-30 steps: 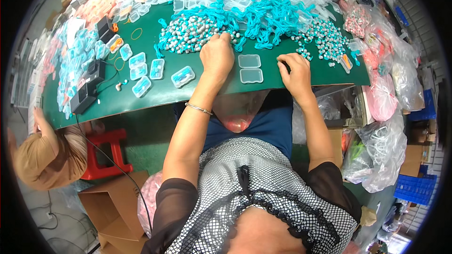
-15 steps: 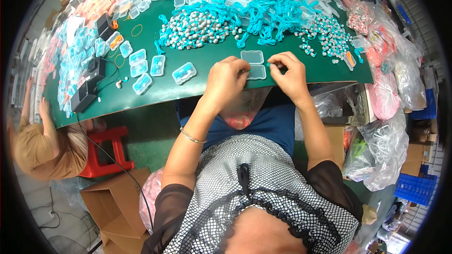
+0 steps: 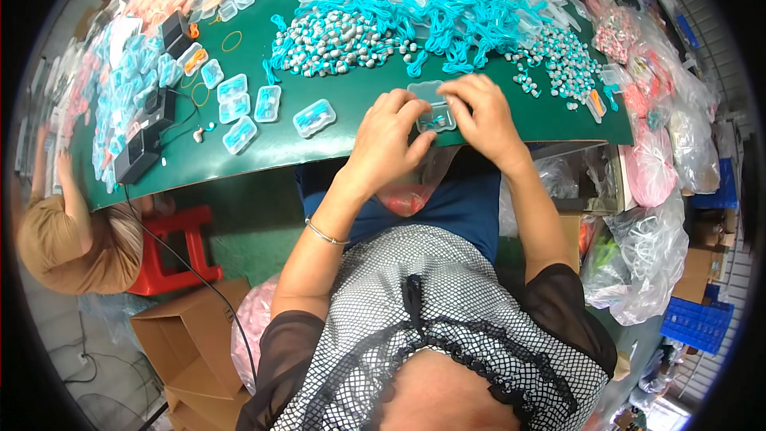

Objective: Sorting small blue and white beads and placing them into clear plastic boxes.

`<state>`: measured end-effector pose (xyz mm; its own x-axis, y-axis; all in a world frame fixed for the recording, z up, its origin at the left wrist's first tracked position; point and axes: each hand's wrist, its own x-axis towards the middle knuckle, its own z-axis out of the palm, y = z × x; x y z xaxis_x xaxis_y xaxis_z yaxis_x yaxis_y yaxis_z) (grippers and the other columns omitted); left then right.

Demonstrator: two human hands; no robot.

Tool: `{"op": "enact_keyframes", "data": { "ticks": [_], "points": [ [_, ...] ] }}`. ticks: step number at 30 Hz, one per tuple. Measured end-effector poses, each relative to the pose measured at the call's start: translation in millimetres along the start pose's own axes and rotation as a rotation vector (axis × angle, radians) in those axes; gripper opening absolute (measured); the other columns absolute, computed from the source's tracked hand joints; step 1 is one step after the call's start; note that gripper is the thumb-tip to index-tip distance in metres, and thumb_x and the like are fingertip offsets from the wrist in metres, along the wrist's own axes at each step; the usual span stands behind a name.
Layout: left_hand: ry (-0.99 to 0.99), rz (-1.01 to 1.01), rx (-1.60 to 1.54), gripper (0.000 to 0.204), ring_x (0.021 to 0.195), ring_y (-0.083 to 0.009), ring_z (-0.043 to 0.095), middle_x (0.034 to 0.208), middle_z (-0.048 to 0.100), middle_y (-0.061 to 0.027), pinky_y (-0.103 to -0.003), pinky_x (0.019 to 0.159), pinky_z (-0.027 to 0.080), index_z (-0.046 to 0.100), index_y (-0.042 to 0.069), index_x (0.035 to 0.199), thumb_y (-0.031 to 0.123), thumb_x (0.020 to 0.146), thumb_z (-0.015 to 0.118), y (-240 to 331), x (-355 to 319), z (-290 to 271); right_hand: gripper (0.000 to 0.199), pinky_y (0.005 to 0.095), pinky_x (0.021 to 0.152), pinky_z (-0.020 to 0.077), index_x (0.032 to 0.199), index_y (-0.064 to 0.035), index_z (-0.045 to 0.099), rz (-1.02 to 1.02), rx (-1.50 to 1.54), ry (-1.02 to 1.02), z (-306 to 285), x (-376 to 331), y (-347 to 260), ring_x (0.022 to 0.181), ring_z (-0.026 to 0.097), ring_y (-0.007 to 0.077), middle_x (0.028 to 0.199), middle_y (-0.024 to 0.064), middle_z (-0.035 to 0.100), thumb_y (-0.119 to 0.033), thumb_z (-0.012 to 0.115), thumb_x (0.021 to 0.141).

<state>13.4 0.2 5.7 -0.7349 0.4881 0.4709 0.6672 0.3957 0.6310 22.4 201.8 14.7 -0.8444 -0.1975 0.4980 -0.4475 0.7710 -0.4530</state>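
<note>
A small clear plastic case (image 3: 436, 120) lies opened flat at the table's front edge, its lid part towards the far side. Small teal and grey pieces sit in its near half. My left hand (image 3: 389, 132) grips the left side of the case, thumb at the near corner and fingertips by the hinge. On the other side, my right hand (image 3: 483, 118) has its thumb and fingers curled at the lid's right edge, partly hiding it. Beyond the hands lie a heap of round grey-and-teal earbud pieces (image 3: 335, 40) and teal bundled cords (image 3: 463, 20).
Several filled clear cases (image 3: 313, 118) lie left of my hands. Black boxes with a cable (image 3: 140, 156) stand at the table's left. More small grey-teal pieces (image 3: 562, 64) are heaped at right. A co-worker (image 3: 76, 243) sits left, beside a red stool (image 3: 177, 251).
Teal and grey pieces now lie in the near half of the case, which looked bare before. My right hand has moved left onto the lid; my left thumb has come down at the near corner.
</note>
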Motion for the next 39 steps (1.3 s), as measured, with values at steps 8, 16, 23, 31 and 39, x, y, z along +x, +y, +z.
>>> {"op": "enact_keyframes", "data": {
  "ticks": [8, 16, 23, 31, 39],
  "points": [
    [-0.004, -0.004, 0.033, 0.041, 0.096, -0.0333, 0.060, 0.104, 0.059, -0.0139, -0.042, 0.082, 0.050, 0.065, 0.004, 0.110, 0.017, 0.074, 0.080, -7, -4, 10, 0.027, 0.0410, 0.088, 0.0412, 0.105, -0.0139, 0.067, -0.129, -0.302, -0.099, 18, 51, 25, 0.103, 0.057, 0.0242, 0.103, 0.0019, 0.064, -0.008, 0.072, 0.078],
    [-0.007, -0.050, -0.030, 0.038, 0.095, -0.0327, 0.058, 0.102, 0.059, -0.0115, -0.043, 0.082, 0.049, 0.065, 0.004, 0.105, 0.016, 0.072, 0.080, -6, -3, 8, 0.022, 0.0383, 0.086, 0.0402, 0.100, -0.0102, 0.067, -0.279, -0.168, -0.114, -2, 53, 38, 0.094, 0.062, 0.0241, 0.094, 0.0029, 0.068, -0.011, 0.074, 0.079],
    [0.011, -0.084, -0.050, 0.038, 0.096, -0.0330, 0.059, 0.099, 0.060, -0.0119, -0.043, 0.083, 0.049, 0.065, 0.004, 0.102, 0.015, 0.069, 0.081, -5, -6, 9, 0.016, 0.0374, 0.087, 0.0400, 0.092, -0.0074, 0.064, -0.112, 0.061, -0.239, -30, 8, 0, 0.086, 0.061, 0.0236, 0.085, 0.0049, 0.065, -0.005, 0.070, 0.077],
    [-0.020, -0.095, -0.038, 0.043, 0.097, -0.0338, 0.059, 0.103, 0.061, -0.0124, -0.043, 0.084, 0.049, 0.064, 0.004, 0.108, 0.015, 0.070, 0.081, -8, 0, 10, 0.012, 0.0385, 0.084, 0.0425, 0.088, -0.0085, 0.068, -0.231, -0.051, -0.188, -11, 3, 4, 0.088, 0.060, 0.0230, 0.088, 0.0046, 0.061, -0.006, 0.071, 0.077],
    [0.000, 0.004, 0.025, 0.040, 0.096, -0.0370, 0.060, 0.101, 0.061, -0.0157, -0.044, 0.083, 0.050, 0.065, 0.005, 0.104, 0.018, 0.069, 0.081, -10, 1, 4, 0.022, 0.0427, 0.083, 0.0411, 0.106, -0.0101, 0.066, -0.092, -0.235, -0.094, -5, 13, 15, 0.096, 0.059, 0.0268, 0.098, 0.0073, 0.062, -0.016, 0.067, 0.085]
  ]
}}
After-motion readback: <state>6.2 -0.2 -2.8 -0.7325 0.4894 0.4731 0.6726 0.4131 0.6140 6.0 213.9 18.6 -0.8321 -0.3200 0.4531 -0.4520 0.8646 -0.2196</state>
